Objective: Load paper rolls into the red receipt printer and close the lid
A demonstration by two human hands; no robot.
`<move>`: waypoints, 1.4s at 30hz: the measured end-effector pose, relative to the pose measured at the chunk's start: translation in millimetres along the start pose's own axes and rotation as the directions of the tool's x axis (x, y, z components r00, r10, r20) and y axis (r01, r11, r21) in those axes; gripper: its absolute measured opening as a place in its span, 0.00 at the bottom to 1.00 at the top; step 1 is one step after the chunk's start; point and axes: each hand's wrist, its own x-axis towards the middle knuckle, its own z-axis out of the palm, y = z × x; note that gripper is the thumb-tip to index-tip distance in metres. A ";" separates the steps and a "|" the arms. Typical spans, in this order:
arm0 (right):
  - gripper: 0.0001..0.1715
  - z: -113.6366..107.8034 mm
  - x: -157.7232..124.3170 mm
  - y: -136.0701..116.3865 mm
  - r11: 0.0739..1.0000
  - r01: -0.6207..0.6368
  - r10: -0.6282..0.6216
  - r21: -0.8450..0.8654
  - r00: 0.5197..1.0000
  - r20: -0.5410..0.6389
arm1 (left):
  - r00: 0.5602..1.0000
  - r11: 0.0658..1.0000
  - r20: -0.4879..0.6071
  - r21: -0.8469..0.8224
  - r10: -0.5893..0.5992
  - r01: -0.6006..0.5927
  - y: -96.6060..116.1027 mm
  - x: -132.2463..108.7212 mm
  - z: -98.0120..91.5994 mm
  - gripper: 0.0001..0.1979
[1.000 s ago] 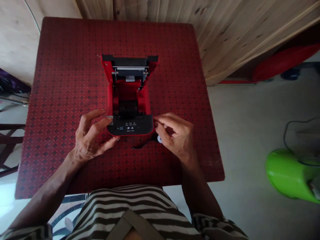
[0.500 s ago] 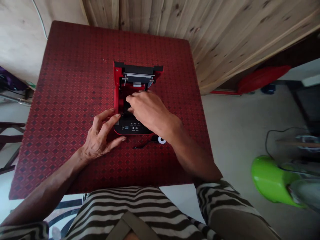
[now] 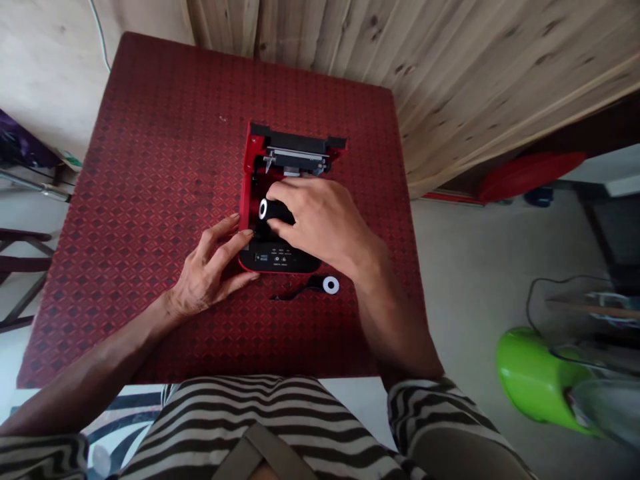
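A red and black label printer (image 3: 280,263) stands on the table with its lid (image 3: 297,150) tilted up. My right hand (image 3: 325,220) reaches into it and grips a black ribbon roll (image 3: 277,211) with a white core end facing left. The hand covers the roll's right part and much of the printer's inside. My left hand (image 3: 207,270) is open, its spread fingertips touching the printer's left edge and its thumb by the front corner. In front of the printer lies a second roll (image 3: 331,285) with a white core and a loose black strip trailing left.
The table (image 3: 165,167) has a red patterned cover. Behind it rises a wooden plank wall (image 3: 340,40). On the floor at the right are a bright green bucket (image 3: 530,373) and a dark cable (image 3: 533,293). Dark wooden bars (image 3: 25,267) show at the left.
The ribbon roll's white core end has come into sight in my right hand, which was deeper in the printer before. My left hand stays at the printer's edge. The whole view has shifted slightly.
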 end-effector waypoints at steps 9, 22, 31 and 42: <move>0.18 -33.3 -82.4 32.6 0.845 -0.141 0.352 0.516 0.872 -0.339 | 1.000 1.000 -0.015 0.027 -0.007 0.007 1.9 4.7 -0.7 0.41; 0.22 63.8 -135.5 96.5 0.605 -0.283 0.619 0.744 0.755 -0.216 | 0.999 0.999 -0.032 0.010 0.043 -0.043 -0.9 9.6 -1.0 0.44; 0.21 34.8 -199.3 32.9 0.585 -0.477 0.722 0.656 0.675 -0.153 | 1.000 1.000 -0.015 0.026 0.002 -0.002 1.7 10.8 -1.4 0.44; 0.15 59.7 -178.7 -7.4 0.672 -0.387 0.626 0.632 0.752 -0.205 | 1.000 0.998 -0.001 0.063 0.004 -0.004 4.4 10.0 -3.8 0.35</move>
